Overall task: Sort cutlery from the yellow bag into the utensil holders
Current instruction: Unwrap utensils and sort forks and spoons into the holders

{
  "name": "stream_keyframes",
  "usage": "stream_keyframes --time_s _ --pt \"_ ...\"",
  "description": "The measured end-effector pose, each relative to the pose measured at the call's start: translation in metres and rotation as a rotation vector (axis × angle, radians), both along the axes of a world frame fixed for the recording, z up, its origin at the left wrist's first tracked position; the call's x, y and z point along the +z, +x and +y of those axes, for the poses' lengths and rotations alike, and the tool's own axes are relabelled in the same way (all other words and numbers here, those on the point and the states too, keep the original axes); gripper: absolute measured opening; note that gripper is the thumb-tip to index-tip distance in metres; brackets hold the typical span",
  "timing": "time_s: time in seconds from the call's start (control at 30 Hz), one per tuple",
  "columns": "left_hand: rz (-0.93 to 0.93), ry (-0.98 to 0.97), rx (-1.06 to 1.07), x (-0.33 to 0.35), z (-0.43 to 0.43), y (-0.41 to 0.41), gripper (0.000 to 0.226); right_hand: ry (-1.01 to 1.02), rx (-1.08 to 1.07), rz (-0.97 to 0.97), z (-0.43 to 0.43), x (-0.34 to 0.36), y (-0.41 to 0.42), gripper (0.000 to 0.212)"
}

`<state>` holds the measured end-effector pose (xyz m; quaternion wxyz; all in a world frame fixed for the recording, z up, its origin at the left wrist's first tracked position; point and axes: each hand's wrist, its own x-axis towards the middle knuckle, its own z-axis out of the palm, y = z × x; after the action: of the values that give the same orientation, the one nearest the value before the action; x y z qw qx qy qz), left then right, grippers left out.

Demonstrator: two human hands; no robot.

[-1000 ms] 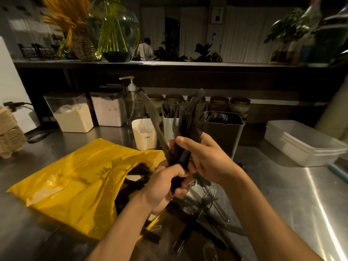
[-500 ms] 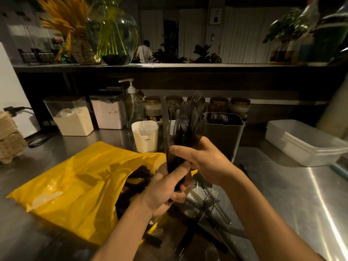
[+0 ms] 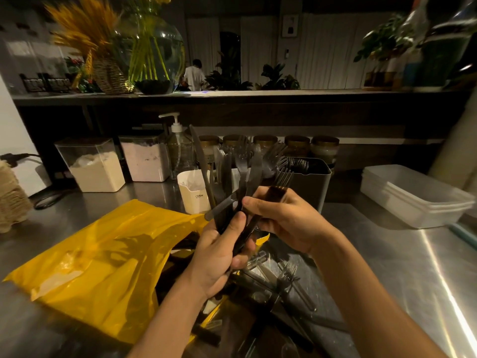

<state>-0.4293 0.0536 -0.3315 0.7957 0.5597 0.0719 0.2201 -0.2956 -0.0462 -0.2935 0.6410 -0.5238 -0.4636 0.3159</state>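
My left hand [image 3: 219, 254] grips a fanned bunch of dark cutlery [image 3: 232, 182], knives and forks standing upright, by the handles. My right hand [image 3: 284, 218] pinches a dark fork [image 3: 280, 183] that leans off to the right of the bunch. The yellow bag [image 3: 98, 264] lies open on the steel counter at the left, with more dark cutlery [image 3: 281, 285] spilling from its mouth below my hands. Behind the bunch stand the holders: a cream cup [image 3: 192, 193], a white holder mostly hidden by the cutlery, and a dark grey bin [image 3: 312, 187] with utensils in it.
At the back stand two clear canisters [image 3: 95, 164] of powder, a pump bottle [image 3: 179, 148] and a row of jars [image 3: 296, 146]. A white plastic tub [image 3: 413, 195] sits at the right. A woven basket [image 3: 11, 200] is at the left edge. A raised shelf carries vases and plants.
The bunch has fanned out wider in my left hand. My right hand has drawn one fork away to the right of it.
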Motion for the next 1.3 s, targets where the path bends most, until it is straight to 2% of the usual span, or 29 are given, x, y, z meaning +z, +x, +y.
stream_keyframes --time_s 0.17,0.3,0.47,0.6,0.7,0.83,0.93,1.07,1.2,1.3 --pt "-0.034 0.074 0.031 0.001 -0.001 0.001 0.035 -0.035 -0.042 -0.051 -0.003 0.003 0.001 0.017" --pt "-0.034 0.069 -0.013 -0.001 0.002 0.000 0.034 0.008 0.031 0.037 -0.001 0.000 -0.002 0.031" --pt "-0.036 0.087 -0.073 -0.001 0.005 0.000 0.022 0.031 -0.010 0.163 0.002 0.003 -0.007 0.039" --pt "-0.038 0.087 -0.106 -0.001 0.005 -0.001 0.020 0.078 -0.100 0.121 0.007 0.000 -0.011 0.057" --pt "-0.032 0.087 -0.139 -0.001 0.002 -0.001 0.020 0.165 -0.215 0.206 0.012 -0.004 -0.012 0.069" --pt "-0.015 0.081 -0.149 -0.002 0.002 0.000 0.018 0.288 -0.300 0.292 0.015 -0.004 -0.019 0.049" --pt "-0.013 0.092 -0.137 -0.006 0.004 0.001 0.021 0.331 -0.378 0.380 0.015 -0.002 -0.020 0.043" --pt "-0.022 0.120 -0.141 -0.009 0.006 0.003 0.022 0.371 -0.484 0.600 0.010 0.007 -0.011 0.041" --pt "0.013 0.136 -0.096 -0.011 0.007 0.005 0.025 0.558 -0.558 0.846 -0.012 0.026 0.016 0.026" --pt "0.010 0.127 -0.031 -0.014 0.011 0.006 0.033 0.657 -0.608 0.751 -0.035 0.033 0.040 0.021"
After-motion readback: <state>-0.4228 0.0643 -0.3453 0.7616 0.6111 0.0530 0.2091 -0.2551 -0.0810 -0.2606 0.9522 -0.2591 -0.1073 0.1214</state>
